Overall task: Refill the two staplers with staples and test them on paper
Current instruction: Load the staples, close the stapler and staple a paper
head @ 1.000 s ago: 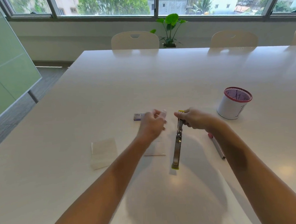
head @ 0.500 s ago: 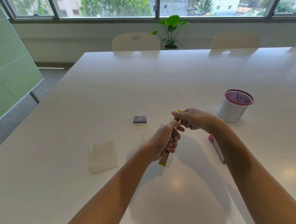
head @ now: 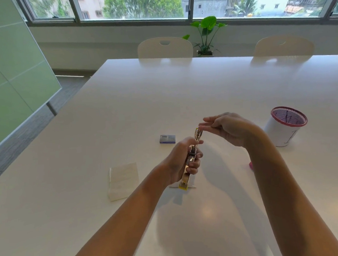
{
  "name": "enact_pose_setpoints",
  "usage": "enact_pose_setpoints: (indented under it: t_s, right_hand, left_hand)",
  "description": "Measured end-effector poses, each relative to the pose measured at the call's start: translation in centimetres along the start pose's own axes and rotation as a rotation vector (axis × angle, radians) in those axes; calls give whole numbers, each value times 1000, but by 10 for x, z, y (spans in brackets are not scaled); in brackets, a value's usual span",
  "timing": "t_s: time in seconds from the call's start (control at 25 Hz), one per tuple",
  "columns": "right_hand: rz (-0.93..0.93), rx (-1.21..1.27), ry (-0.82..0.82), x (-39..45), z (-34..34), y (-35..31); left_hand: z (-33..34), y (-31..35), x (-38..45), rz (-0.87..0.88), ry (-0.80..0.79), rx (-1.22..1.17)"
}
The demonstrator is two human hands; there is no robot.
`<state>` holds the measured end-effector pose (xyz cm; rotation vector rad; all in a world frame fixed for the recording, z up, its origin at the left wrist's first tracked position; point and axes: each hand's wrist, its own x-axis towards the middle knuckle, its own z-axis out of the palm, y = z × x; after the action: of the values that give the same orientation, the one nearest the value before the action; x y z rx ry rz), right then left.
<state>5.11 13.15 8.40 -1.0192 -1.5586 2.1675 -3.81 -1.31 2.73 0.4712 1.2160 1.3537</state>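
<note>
A yellow stapler [head: 186, 174] is swung fully open into a long metal strip, held above the table. My left hand [head: 182, 159] is wrapped around its middle. My right hand [head: 226, 127] hovers at its far yellow tip, fingers stretched out and touching or nearly touching it; I cannot tell if they hold a staple strip. A small blue staple box [head: 167, 139] lies on the table just left of the stapler's far end. A folded white paper [head: 124, 180] lies to the left. A second small paper [head: 192, 185] shows under the stapler's near end.
A white cup with a red mesh rim [head: 285, 128] stands at the right. A pink-tipped item [head: 251, 165] peeks out from behind my right forearm. The white table [head: 162, 89] stretches far ahead to two chairs and a potted plant [head: 206, 35].
My left hand came from near the staple box and gripped the open stapler's middle. My right hand let go of the stapler's far end and now has its fingers stretched out.
</note>
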Motion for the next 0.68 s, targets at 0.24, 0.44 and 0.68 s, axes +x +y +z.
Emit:
enact_pose_setpoints:
  t_s: [0.24,0.44,0.68]
  right_hand:
    - [-48,-5,-35,7,5,6]
    - [-78,-44,-46,10,9,8]
    - [-237,-429,-25,12,14,14]
  left_hand:
    - [-11,4,-1,8,5,-14]
    - [-17,9,-2,3,5,-19]
    - [-20,9,-1,5,-18,-68]
